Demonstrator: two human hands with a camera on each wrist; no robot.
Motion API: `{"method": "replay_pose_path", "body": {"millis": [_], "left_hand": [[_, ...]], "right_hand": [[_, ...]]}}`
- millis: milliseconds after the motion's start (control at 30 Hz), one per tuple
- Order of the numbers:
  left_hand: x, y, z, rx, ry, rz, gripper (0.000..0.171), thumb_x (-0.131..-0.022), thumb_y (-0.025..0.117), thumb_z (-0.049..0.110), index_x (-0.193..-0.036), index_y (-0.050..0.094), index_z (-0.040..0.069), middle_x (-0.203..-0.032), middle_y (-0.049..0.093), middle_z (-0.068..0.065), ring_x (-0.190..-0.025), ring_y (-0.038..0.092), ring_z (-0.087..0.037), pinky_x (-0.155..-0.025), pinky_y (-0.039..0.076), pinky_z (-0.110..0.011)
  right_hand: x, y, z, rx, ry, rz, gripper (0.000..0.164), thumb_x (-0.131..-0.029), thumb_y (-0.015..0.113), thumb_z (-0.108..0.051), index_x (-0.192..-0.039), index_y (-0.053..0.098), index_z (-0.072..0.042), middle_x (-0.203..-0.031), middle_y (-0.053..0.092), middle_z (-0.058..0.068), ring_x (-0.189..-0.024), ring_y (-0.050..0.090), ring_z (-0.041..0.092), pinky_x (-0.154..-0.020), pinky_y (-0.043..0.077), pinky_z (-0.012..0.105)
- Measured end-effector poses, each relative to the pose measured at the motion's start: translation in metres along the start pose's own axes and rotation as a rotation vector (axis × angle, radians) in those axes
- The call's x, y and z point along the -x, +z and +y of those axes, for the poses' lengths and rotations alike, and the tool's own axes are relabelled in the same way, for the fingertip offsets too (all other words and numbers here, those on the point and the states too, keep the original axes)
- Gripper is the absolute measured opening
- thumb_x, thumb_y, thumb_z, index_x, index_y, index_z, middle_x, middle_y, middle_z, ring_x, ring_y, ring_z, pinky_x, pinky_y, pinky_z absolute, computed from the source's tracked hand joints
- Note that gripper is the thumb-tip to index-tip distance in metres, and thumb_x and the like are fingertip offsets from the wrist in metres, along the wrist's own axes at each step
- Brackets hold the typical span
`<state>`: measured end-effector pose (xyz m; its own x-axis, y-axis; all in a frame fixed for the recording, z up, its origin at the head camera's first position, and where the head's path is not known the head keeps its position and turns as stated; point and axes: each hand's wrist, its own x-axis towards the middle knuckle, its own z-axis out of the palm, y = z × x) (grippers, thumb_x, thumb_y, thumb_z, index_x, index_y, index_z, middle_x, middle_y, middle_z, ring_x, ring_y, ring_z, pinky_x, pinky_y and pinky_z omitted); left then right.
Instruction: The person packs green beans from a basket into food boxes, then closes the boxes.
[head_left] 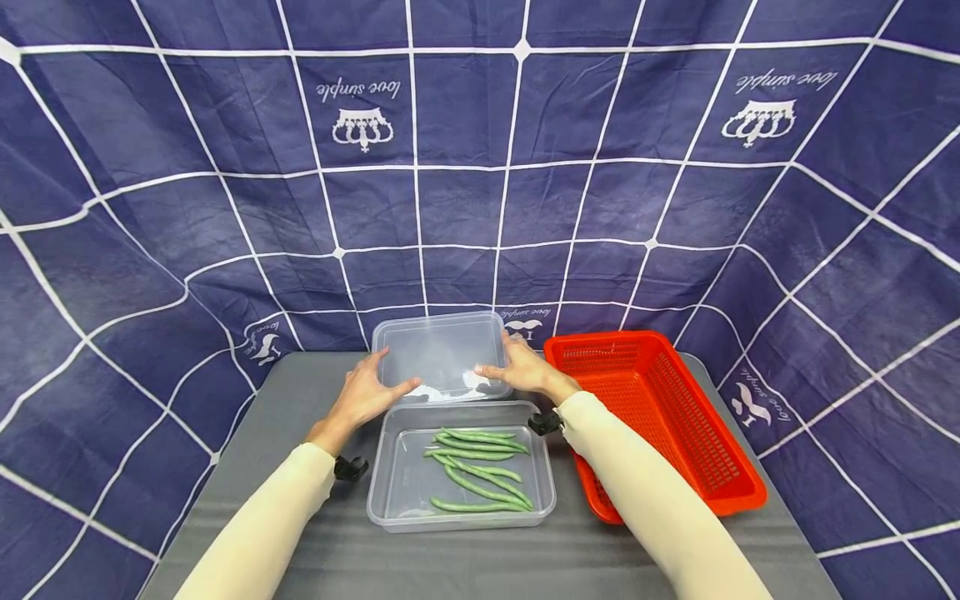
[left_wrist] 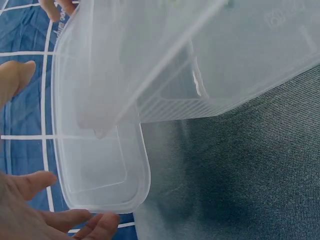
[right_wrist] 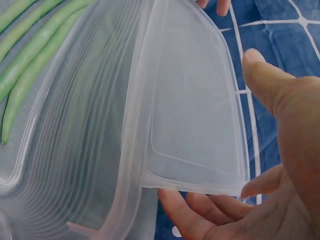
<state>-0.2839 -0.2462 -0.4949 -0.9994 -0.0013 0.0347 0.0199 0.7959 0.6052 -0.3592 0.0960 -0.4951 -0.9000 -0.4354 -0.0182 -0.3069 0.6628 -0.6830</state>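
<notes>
A clear plastic lid [head_left: 442, 354] stands behind a clear plastic box [head_left: 390, 500]. In the box lie several green beans [head_left: 480, 493], mostly toward its right side. My left hand [head_left: 367, 392] is at the lid's left end. Its fingertips touch the edge, as the left wrist view shows, with the thumb apart. At the opposite end is my right hand [head_left: 528, 367]; its fingers lie along the lid's short edge [right_wrist: 195, 189], and the thumb [right_wrist: 265, 75] stands away from the plastic. What supports the lid below is hidden by the box.
A red perforated basket [head_left: 675, 433] stands right of the box, partly under my right forearm. Grey cloth [head_left: 300, 383] covers the table. A blue curtain with white lines [head_left: 465, 208] rises behind and at both sides.
</notes>
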Motion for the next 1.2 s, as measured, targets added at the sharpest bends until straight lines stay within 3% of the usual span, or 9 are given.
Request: {"method": "replay_pose_path", "body": {"millis": [100, 267, 433, 633, 900, 1067, 1200], "left_hand": [[0.002, -0.002, 0.001, 0.021, 0.001, 0.029, 0.112, -0.100, 0.081, 0.067, -0.182, 0.036, 0.005, -0.181, 0.044, -0.035, -0.167, 0.041, -0.062, -0.136, 0.037, -0.076], [0.008, -0.004, 0.003, 0.047, -0.028, 0.053, 0.117, -0.097, 0.084, 0.070, -0.183, 0.032, 0.009, -0.181, 0.042, -0.035, -0.165, 0.042, -0.064, -0.133, 0.042, -0.077], [0.012, -0.007, 0.003, 0.074, -0.031, 0.101, 0.118, -0.096, 0.086, 0.068, -0.184, 0.030, 0.012, -0.181, 0.040, -0.035, -0.164, 0.043, -0.063, -0.133, 0.042, -0.076], [0.017, -0.013, 0.007, 0.129, -0.009, 0.165, 0.122, -0.095, 0.090, 0.063, -0.186, 0.026, 0.014, -0.180, 0.041, -0.032, -0.163, 0.048, -0.055, -0.133, 0.043, -0.072], [0.028, -0.018, 0.019, 0.185, 0.035, 0.265, 0.121, -0.092, 0.096, 0.053, -0.185, 0.030, 0.012, -0.169, 0.048, -0.026, -0.143, 0.062, -0.046, -0.114, 0.054, -0.063], [0.036, -0.021, 0.026, 0.234, 0.055, 0.314, 0.119, -0.090, 0.098, 0.047, -0.184, 0.034, 0.013, -0.169, 0.048, -0.022, -0.141, 0.061, -0.045, -0.114, 0.054, -0.060], [0.042, -0.022, 0.031, 0.251, 0.057, 0.326, 0.117, -0.091, 0.098, 0.045, -0.183, 0.034, 0.012, -0.165, 0.048, -0.025, -0.140, 0.062, -0.045, -0.120, 0.056, -0.060]], "right_hand": [[0.000, 0.000, 0.004, 0.007, -0.014, 0.037, 0.138, -0.098, 0.081, -0.078, -0.178, 0.021, 0.016, -0.183, 0.030, 0.044, -0.176, 0.029, 0.057, -0.145, 0.027, 0.066], [0.020, -0.011, -0.015, -0.052, -0.010, 0.047, 0.123, -0.103, 0.086, -0.058, -0.179, 0.023, 0.015, -0.180, 0.037, 0.043, -0.174, 0.034, 0.056, -0.145, 0.029, 0.066], [0.029, -0.014, -0.025, -0.060, -0.022, 0.082, 0.104, -0.107, 0.085, -0.046, -0.178, 0.033, 0.010, -0.167, 0.054, 0.039, -0.160, 0.053, 0.050, -0.137, 0.042, 0.064], [0.037, -0.018, -0.028, -0.065, 0.025, 0.110, 0.114, -0.108, 0.082, -0.051, -0.181, 0.021, 0.011, -0.174, 0.042, 0.040, -0.140, 0.073, 0.045, -0.123, 0.059, 0.058], [0.053, -0.025, -0.032, -0.166, 0.020, 0.159, 0.115, -0.107, 0.084, -0.047, -0.185, 0.015, 0.004, -0.175, 0.043, 0.030, -0.143, 0.071, 0.047, -0.116, 0.063, 0.057], [0.061, -0.028, -0.033, -0.175, -0.013, 0.216, 0.113, -0.106, 0.086, -0.043, -0.184, 0.019, 0.004, -0.170, 0.048, 0.029, -0.141, 0.070, 0.048, -0.114, 0.064, 0.057], [0.070, -0.029, -0.036, -0.249, -0.024, 0.247, 0.110, -0.104, 0.088, -0.039, -0.184, 0.024, 0.001, -0.168, 0.047, 0.028, -0.144, 0.066, 0.049, -0.118, 0.064, 0.057]]}}
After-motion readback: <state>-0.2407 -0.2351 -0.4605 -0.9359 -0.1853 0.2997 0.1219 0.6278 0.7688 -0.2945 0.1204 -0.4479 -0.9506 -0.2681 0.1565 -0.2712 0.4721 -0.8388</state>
